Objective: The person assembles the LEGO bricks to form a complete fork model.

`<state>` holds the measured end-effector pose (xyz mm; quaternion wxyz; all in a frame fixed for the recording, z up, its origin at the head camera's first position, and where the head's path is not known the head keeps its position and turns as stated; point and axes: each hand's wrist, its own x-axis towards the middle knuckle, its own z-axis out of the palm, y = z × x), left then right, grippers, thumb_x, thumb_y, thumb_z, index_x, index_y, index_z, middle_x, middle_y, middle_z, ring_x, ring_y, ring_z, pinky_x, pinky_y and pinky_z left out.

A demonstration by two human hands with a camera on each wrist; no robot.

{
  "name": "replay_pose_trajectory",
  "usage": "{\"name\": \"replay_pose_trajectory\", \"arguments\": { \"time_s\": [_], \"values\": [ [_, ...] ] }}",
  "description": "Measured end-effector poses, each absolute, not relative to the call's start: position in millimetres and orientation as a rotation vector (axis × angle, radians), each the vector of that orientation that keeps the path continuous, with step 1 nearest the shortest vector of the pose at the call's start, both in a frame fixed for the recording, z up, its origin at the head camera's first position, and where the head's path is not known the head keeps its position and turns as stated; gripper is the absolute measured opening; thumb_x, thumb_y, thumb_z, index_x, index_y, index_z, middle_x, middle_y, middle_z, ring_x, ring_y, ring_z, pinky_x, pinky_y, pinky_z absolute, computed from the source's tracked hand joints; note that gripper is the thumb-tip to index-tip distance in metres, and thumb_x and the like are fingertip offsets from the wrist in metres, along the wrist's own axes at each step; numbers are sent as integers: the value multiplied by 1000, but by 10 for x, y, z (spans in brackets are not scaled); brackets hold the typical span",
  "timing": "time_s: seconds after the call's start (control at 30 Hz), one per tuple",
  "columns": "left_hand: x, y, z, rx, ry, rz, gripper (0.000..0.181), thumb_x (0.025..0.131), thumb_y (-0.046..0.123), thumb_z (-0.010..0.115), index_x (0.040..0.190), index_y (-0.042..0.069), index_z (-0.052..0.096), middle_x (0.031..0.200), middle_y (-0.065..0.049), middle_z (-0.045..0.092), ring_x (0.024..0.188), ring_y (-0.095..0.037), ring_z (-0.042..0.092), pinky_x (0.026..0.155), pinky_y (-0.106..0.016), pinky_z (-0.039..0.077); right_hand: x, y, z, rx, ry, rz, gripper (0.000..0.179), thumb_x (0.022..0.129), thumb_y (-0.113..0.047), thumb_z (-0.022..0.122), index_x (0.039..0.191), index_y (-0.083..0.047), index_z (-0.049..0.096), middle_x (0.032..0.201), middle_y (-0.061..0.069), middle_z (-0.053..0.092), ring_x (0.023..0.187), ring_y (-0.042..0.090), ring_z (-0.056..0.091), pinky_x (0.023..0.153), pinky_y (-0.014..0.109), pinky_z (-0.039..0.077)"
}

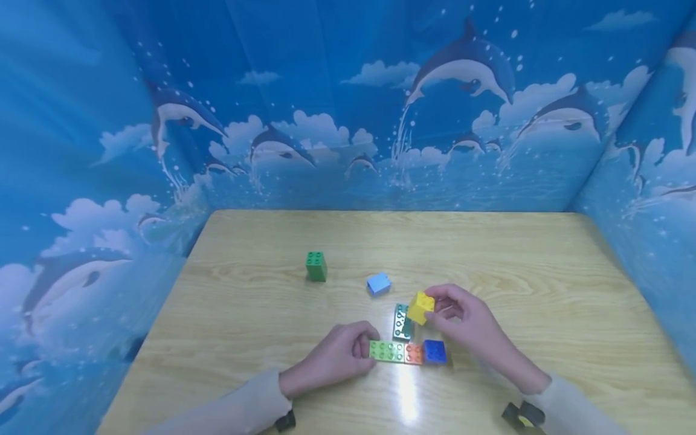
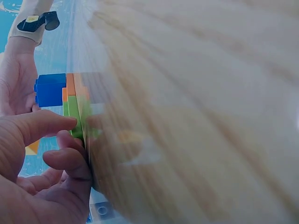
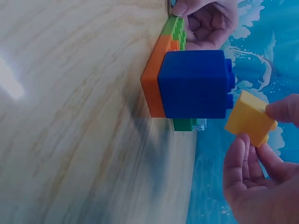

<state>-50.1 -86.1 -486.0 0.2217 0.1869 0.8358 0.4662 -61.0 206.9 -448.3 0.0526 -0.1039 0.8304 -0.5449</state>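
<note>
My right hand (image 1: 470,317) pinches a yellow brick (image 1: 421,308) in the air, tilted, between thumb and fingers. In the right wrist view the yellow brick (image 3: 250,118) is close to a tall blue brick (image 3: 194,84), apart from it. That blue brick sits on an orange brick (image 1: 413,354), which stands in line with a light green brick (image 1: 386,351). My left hand (image 1: 345,350) grips the left end of the light green brick, thumb against its side in the left wrist view. Behind this row lies a dark green brick (image 1: 401,323), touching or very near it.
A light blue brick (image 1: 378,284) lies on its side behind the row. Farther back to the left a tall green brick (image 1: 316,266) stands upright. The wooden table (image 1: 261,241) ends at a blue dolphin-print curtain (image 1: 326,151) along the back and sides.
</note>
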Motion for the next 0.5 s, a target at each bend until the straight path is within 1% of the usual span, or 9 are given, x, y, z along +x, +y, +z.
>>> {"name": "replay_pose_trajectory", "arguments": {
  "time_s": [0.17,0.3,0.37,0.5],
  "values": [
    [-504,-849,-4843,489,2305,1284,38,85,-4,85,119,9,73,83,6,65,71,-10,61,63,-24,56,-525,2057,-4468,-526,2621,-1560,38,93,-13,88,128,-11,73,114,-5,73,99,16,70,89,34,62],
    [-503,-844,-4842,483,2311,1273,38,85,-4,85,119,8,73,83,6,64,70,-10,61,63,-24,56,-462,2056,-4488,-661,2683,-1483,39,91,-14,90,127,-19,76,116,-14,73,103,18,69,90,39,62],
    [-500,-842,-4842,482,2310,1272,38,85,-4,85,119,8,73,83,6,64,70,-10,61,63,-24,56,-434,2053,-4503,-724,2699,-1461,41,89,-12,91,126,-21,76,116,-16,73,105,18,69,92,40,61],
    [-495,-845,-4848,494,2313,1280,37,85,-4,85,119,7,73,82,6,64,70,-10,60,64,-24,56,-392,2032,-4537,-846,2712,-1434,45,85,-7,93,125,-20,77,116,-16,73,106,16,68,93,38,60]
  ]
}}
